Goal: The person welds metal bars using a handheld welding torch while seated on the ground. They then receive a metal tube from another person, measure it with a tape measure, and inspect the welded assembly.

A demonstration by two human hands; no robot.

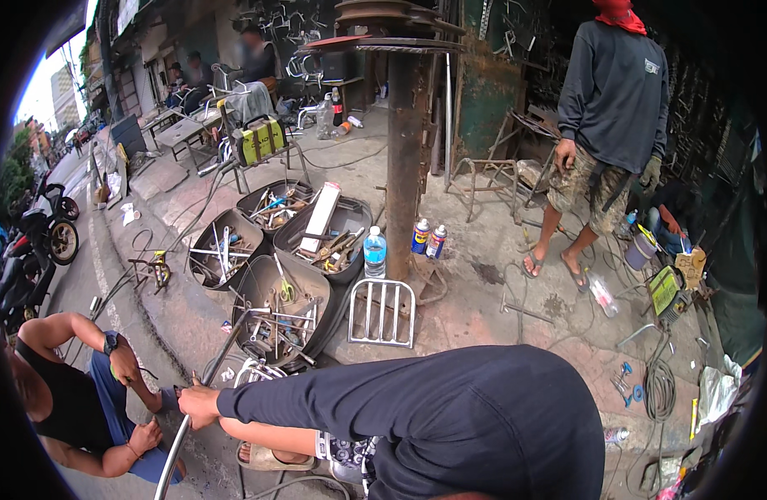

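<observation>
My right arm, in a dark long sleeve, stretches across to the left. At its end my right hand (202, 405) is closed round a shiny metal tube (174, 457) that slants up from the lower edge toward the tool trays. My left hand is not in view. Close by the tube, at the left, a person in a black sleeveless top (75, 408) sits low with bent knees. That person's hands (145, 437) are apart from mine. Beyond my arm lies a dark tray (314, 287) with loose tools and green-handled scissors (287, 290).
More tool trays (357, 210) stand behind, near a water bottle (374, 252), spray cans (436, 242) and a rusty post (407, 158). A chrome rack (382, 313) leans there. A person (610, 108) stands right of the post. Cables (661, 387) lie coiled at right; motorcycles (46, 233) stand left.
</observation>
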